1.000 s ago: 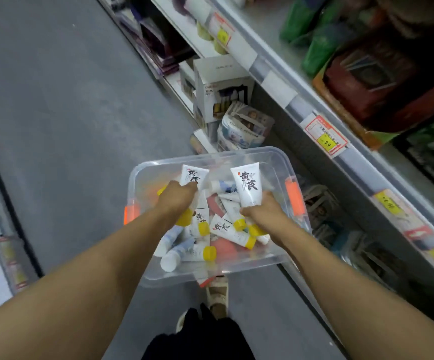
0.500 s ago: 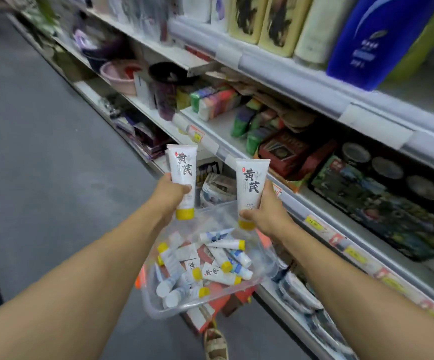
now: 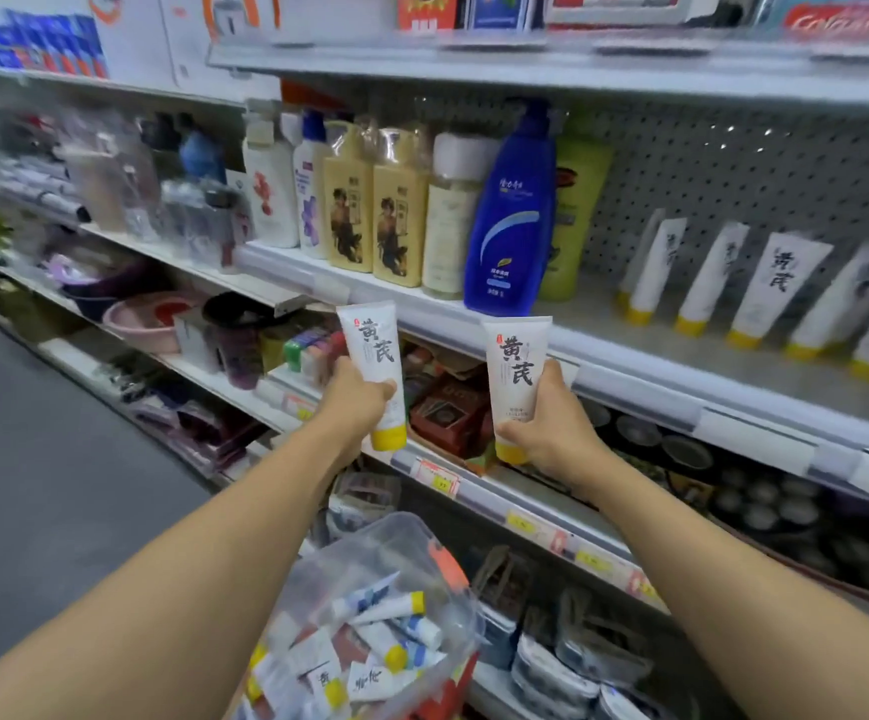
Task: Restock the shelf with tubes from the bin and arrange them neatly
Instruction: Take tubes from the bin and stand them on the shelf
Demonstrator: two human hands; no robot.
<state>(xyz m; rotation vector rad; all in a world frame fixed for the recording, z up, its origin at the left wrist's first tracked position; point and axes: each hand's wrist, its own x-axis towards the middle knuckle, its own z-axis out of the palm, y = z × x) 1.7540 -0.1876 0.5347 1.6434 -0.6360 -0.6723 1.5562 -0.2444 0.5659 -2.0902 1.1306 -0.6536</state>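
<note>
Since the earlier frames both hands have come up out of the bin, each with a tube, and the view has tilted upward: the bin has dropped to the bottom centre of the frame and a shelf of bottles now fills the middle.

Risks, largest first. The shelf running from centre to right edge already carries a row of tubes at the right, standing cap-down and leaning back against the pegboard. They look lightly balanced; a new tube pushed in carelessly would likely topple neighbours in a chain. The blue bottle stands at the shelf's front lip, just above the right hand; a knuckle brushing it on the way up could tip it off the edge. The bin, bottom centre, is clear plastic, heaped with tubes, and nothing shows what supports it; a knock from either forearm might spill it. Setting two tubes at once also leaves no free hand to steady the row.

Pose. Both arms reach forward and up from the lower corners. The left hand, centre frame, has its fingers wrapped round the lower half of the left tube, yellow cap down, label facing the camera. The right hand, just right of centre, grips the right tube the same way, upright, below the shelf lip. The two tubes are apart, roughly level.
</note>
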